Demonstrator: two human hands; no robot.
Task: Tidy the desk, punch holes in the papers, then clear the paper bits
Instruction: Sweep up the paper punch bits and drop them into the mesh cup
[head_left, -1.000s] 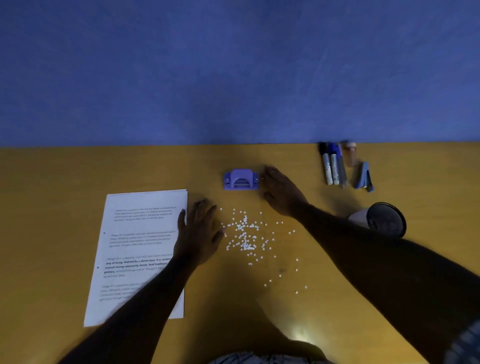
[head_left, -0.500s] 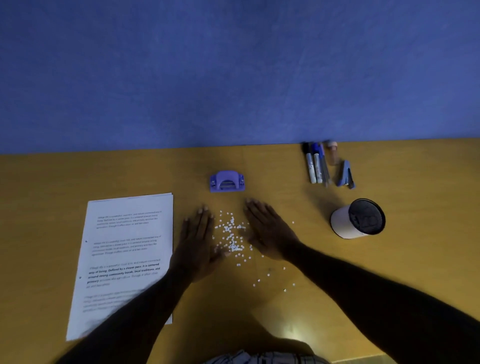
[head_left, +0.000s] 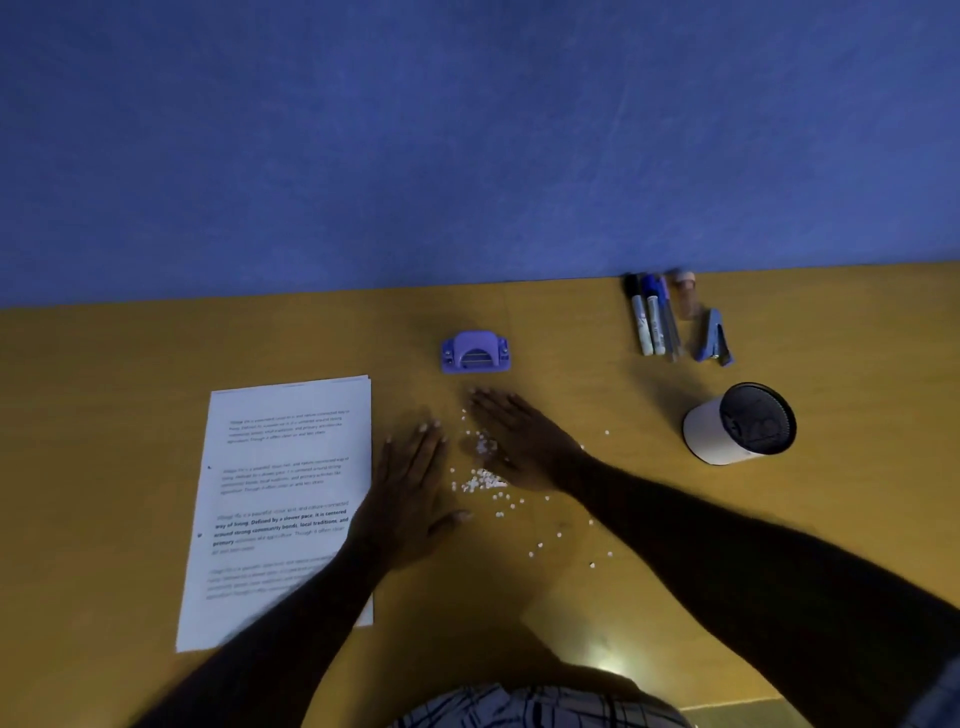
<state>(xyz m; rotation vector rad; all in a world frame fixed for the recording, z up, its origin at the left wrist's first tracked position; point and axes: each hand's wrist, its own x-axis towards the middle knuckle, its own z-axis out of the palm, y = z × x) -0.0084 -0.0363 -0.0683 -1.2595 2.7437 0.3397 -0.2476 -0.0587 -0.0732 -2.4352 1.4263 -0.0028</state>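
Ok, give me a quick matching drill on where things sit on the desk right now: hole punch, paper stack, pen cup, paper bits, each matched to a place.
Things:
1. hole punch
2. paper stack
3. pen cup
4. paper bits

Places:
A. lying on its side at the right, below the markers and stapler
B. scattered between the left hand and the right hand
C. flat at the left, partly under the left forearm
D. beyond both hands, toward the wall

Pairs: 1-D, 2-C, 3-A, 4-B
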